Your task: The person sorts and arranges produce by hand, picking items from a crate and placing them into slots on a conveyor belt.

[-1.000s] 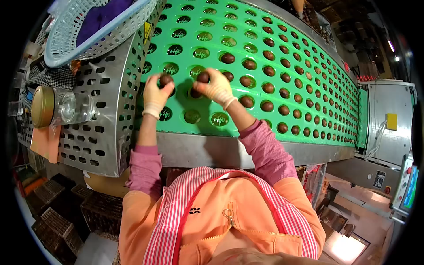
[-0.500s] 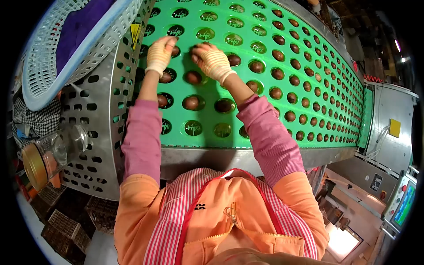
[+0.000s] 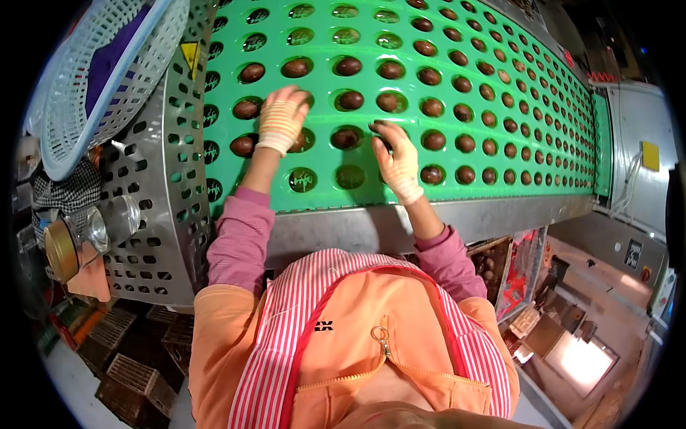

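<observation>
We see brown egg-shaped pieces (image 3: 349, 100) sitting in cups (image 3: 302, 180) of the green sheet (image 3: 326, 159). Over the sheet, our left hand (image 3: 282, 118) has loosely curled fingers; our right hand (image 3: 395, 159) bends its fingers near the thumb. We cannot tell whether either grips anything. Left of the sheet is a blue basket (image 3: 146, 68).

Head-worn view — forward and down

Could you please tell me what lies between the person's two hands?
The head view shows brown egg-shaped items in the green tray between the left hand and right hand.
</observation>
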`<state>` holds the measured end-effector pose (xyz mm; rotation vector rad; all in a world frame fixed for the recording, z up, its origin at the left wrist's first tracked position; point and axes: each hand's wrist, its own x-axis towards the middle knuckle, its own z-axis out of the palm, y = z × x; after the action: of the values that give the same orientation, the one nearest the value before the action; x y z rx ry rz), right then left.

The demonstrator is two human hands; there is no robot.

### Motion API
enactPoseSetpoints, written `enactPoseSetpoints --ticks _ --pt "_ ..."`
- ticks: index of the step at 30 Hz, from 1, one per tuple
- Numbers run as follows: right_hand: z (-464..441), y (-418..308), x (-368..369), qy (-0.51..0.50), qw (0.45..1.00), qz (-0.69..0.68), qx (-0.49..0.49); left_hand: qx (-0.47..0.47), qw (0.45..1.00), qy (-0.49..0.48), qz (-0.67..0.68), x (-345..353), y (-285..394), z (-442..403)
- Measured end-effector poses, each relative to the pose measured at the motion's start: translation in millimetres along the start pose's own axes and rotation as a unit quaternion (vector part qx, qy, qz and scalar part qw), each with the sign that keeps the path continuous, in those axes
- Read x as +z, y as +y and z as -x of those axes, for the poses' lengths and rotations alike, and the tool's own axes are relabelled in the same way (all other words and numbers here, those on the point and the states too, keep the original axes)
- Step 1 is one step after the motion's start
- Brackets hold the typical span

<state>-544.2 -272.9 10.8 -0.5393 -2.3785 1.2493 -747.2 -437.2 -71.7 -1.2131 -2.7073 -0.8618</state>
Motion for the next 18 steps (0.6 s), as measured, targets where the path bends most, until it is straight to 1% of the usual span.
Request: enactPoseSetpoints --ticks 1,2,3,4,5,6,7,8,9,10,11,12,13,15,16,17,18 --pt "15.0 7.2 -20.9 0.019 1.000 0.002 -0.021 0.008 0.998 0.060 -0.018 -8.7 17.7 -3.9" --pt "30.0 23.1 -40.2 0.066 0.995 0.027 -0.074 -0.002 0.994 0.049 -0.095 -22.1 33.6 -6.5" --pt "49.8 27.1 -61.6 0.071 0.997 0.003 -0.014 -0.022 0.996 0.022 -0.086 -43.3 51.4 -10.7" --pt "61.1 19.8 -88.1 0.046 0.999 0.010 0.016 -0.016 0.991 0.063 -0.118 -41.0 55.2 -5.3" --pt "78.8 12.3 -116.5 0.030 0.998 0.019 0.060 -0.028 0.987 0.021 -0.160 -44.9 75.2 -7.9" --pt "101.1 30.5 -124.4 0.069 0.996 0.040 0.049 -0.015 0.984 -0.001 -0.180 -27.8 66.4 -2.3" --pt "122.6 52.3 -133.6 0.105 0.992 0.065 0.037 0.003 0.963 -0.049 -0.266 -12.8 67.6 3.8" --pt "141.8 50.1 -144.1 0.103 0.992 0.049 0.060 0.027 0.962 -0.048 -0.268 -9.5 61.7 8.0" --pt "157.6 50.4 -157.9 0.099 0.992 0.029 0.079 0.027 0.960 -0.056 -0.274 -9.6 64.8 7.4" --pt "174.0 50.6 -175.9 0.121 0.989 0.003 0.080 0.018 0.952 -0.065 -0.298 -7.7 63.3 4.7" --pt "190.0 50.2 -194.4 0.139 0.987 -0.027 0.073 0.008 0.960 -0.084 -0.266 -8.6 62.4 -0.8" --pt "204.6 52.2 -208.9 0.181 0.979 -0.048 0.077 -0.036 0.970 -0.072 -0.229 -11.1 68.1 -1.1" --pt "223.0 48.0 -228.6 0.204 0.968 -0.084 0.124 -0.101 0.958 -0.079 -0.257 -19.8 95.7 -6.8" --pt "255.3 53.2 -262.8 0.260 0.957 -0.024 0.123 -0.110 0.962 0.021 -0.248 -20.6 135.7 -14.9" --pt "277.4 58.7 -276.5 0.305 0.942 0.007 0.141 -0.051 0.982 0.051 -0.177 -14.4 171.4 -16.5" --pt "296.7 61.4 -292.3 0.327 0.929 0.027 0.173 0.003 0.992 0.077 -0.103 -5.5 204.6 -19.0" --pt "320.7 68.4 -305.1 0.352 0.913 0.040 0.202 0.053 0.995 0.037 0.076 1.6 260.7 -14.2"
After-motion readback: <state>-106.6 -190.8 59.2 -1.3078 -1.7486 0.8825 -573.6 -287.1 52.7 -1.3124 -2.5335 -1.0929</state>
